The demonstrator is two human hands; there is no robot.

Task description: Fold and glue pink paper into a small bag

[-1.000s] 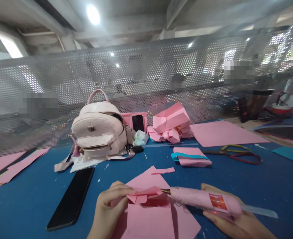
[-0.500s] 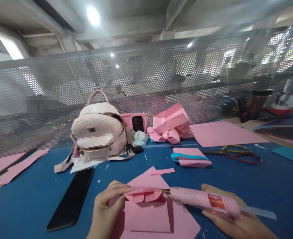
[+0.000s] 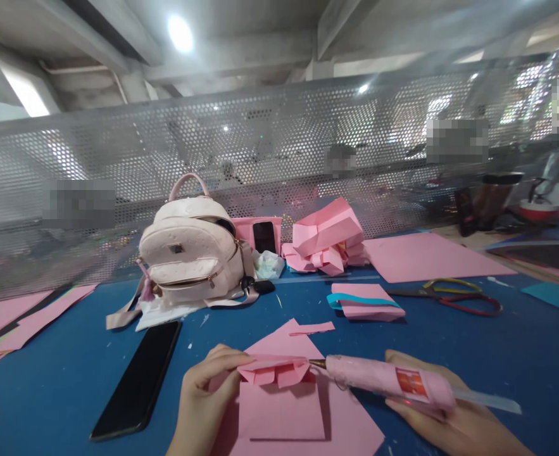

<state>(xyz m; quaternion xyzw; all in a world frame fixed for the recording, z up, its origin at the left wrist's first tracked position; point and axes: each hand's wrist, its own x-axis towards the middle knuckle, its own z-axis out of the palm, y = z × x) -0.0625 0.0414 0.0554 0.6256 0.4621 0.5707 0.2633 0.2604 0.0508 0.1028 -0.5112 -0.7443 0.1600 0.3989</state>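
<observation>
My left hand (image 3: 213, 386) pinches the upper left corner of a folded pink paper bag (image 3: 283, 411), whose top flaps stand partly open. My right hand (image 3: 443, 405) is wrapped round a pink hot glue gun (image 3: 369, 373), with a clear glue stick (image 3: 488, 400) poking out of its back end. The gun's metal nozzle (image 3: 317, 363) meets the right end of the bag's top fold. Under the bag lies a larger sheet of pink paper (image 3: 350, 424), turned cornerwise. A narrow pink strip (image 3: 312, 329) rests across its top corner.
A black phone (image 3: 139, 380) lies left of my left hand. Behind are a cream backpack (image 3: 188, 253), crumpled pink paper (image 3: 326, 234) and a pink folded piece with a blue band (image 3: 367, 301). Scissors (image 3: 454, 294) lie at the right, before a perforated metal screen (image 3: 279, 145).
Both hands, the bag and the glue gun hold nearly the same place. The glue stick's end sits slightly further left and higher. The whole view has shifted very slightly.
</observation>
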